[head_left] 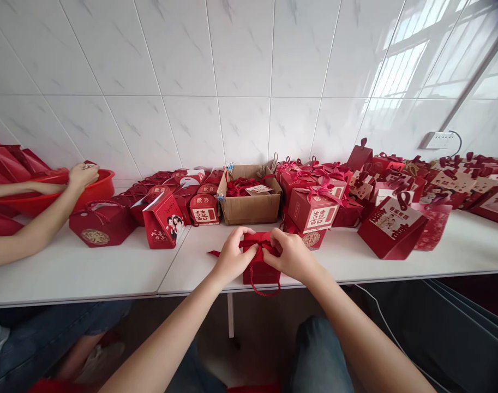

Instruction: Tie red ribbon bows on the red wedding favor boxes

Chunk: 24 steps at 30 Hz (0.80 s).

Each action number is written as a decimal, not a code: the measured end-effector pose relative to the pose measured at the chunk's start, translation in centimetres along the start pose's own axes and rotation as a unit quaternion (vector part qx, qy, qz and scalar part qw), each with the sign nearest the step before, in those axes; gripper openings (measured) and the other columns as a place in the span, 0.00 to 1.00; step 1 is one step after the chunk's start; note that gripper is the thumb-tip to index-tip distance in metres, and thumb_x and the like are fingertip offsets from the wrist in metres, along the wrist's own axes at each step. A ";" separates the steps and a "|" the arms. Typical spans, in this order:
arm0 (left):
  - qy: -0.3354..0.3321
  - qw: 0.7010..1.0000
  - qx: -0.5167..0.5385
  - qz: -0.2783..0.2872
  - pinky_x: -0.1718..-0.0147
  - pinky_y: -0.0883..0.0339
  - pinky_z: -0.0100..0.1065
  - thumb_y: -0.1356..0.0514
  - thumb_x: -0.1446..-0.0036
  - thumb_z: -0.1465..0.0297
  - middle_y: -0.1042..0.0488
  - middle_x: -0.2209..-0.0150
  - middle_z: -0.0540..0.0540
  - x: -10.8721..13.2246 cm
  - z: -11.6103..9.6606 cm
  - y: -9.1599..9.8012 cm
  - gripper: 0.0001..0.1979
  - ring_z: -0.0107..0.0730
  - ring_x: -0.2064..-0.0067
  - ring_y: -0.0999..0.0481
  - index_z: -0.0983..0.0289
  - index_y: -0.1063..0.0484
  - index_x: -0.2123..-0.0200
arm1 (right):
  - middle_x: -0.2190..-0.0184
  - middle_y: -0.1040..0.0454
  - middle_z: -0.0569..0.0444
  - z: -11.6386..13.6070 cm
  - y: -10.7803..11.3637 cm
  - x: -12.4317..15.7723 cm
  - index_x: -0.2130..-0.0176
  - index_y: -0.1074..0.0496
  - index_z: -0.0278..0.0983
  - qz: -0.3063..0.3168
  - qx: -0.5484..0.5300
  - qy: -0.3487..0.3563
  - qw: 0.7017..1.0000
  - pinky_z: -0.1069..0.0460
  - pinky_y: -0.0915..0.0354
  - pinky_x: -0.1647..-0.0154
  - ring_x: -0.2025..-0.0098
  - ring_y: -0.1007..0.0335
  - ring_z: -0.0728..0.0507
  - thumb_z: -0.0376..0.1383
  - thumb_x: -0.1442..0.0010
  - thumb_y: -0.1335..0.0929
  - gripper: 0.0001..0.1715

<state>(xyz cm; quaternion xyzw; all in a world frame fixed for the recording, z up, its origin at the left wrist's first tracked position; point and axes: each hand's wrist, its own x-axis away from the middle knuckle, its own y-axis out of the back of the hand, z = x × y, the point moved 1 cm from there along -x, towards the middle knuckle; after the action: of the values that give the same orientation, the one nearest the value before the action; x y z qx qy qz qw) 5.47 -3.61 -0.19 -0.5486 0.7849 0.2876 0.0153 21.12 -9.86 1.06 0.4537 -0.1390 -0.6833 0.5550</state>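
Observation:
At the table's front edge stands a small red gift box [262, 272], a twisted red cord handle [265, 293] hanging down its near side. Dark red ribbon [255, 242] crosses the top of the box, and one loose tail [214, 253] sticks out to the left. My left hand [235, 254] pinches the ribbon from the left side. From the right, my right hand [292, 252] is closed on the ribbon, with thumb and fingertips meeting near the knot. Both hands rest against the box top, and the fingers partly cover the knot.
Behind the box is an open cardboard carton [251, 210] of red ribbons. Stacked red boxes [314, 210] stand to its right, with paper gift bags [391, 229] beyond. At left, a co-worker's hand [84, 174] is over a red basin [105, 185], near more boxes [103, 224].

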 end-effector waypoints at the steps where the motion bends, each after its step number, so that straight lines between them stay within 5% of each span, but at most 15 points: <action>1: -0.004 1.000 0.001 -0.002 0.47 0.38 0.40 0.41 0.47 0.71 0.28 0.53 0.55 0.0 0.1 -0.1 0.11 0.39 0.48 0.30 0.60 0.33 0.58 | 0.81 0.43 0.63 0.0 0.0 0.0 0.74 0.47 0.40 0.000 0.000 0.004 1.000 0.55 0.48 0.78 0.80 0.48 0.50 0.36 0.48 0.33 0.15; 10: 0.072 0.996 0.056 -0.011 0.44 0.41 0.43 0.37 0.49 0.62 0.30 0.49 0.58 0.1 1.4 0.6 0.18 0.42 0.43 0.33 0.59 0.34 0.56 | 0.74 0.32 0.53 -3.5 -0.4 2.1 0.73 0.37 0.38 -0.168 -0.035 -0.015 0.985 0.51 0.37 0.70 0.72 0.35 0.46 0.44 0.39 0.36 0.15; 16: 0.124 0.982 0.141 -0.002 0.49 0.36 0.41 0.38 0.50 0.65 0.30 0.49 0.58 0.2 1.3 1.8 0.14 0.42 0.44 0.32 0.60 0.32 0.59 | 0.72 0.27 0.53 -5.0 -1.3 2.8 0.67 0.34 0.37 -0.048 -0.210 -0.146 0.965 0.52 0.35 0.70 0.71 0.30 0.45 0.53 0.41 0.37 0.21; 24: 0.188 0.967 0.166 0.035 0.66 0.35 0.32 0.35 0.54 0.61 0.28 0.61 0.53 0.4 1.4 2.2 0.17 0.31 0.63 0.27 0.61 0.33 0.63 | 0.83 0.46 0.61 -5.5 -1.8 2.7 0.80 0.45 0.38 0.043 -0.257 -0.185 0.948 0.54 0.51 0.77 0.79 0.49 0.51 0.60 0.42 0.41 0.32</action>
<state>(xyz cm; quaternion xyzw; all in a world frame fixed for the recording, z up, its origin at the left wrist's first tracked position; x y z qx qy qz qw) 2.98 -2.74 -0.54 -0.5546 0.8293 0.0453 -0.0514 24.29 -9.89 -4.51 0.1555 -0.0782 -0.7433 0.6459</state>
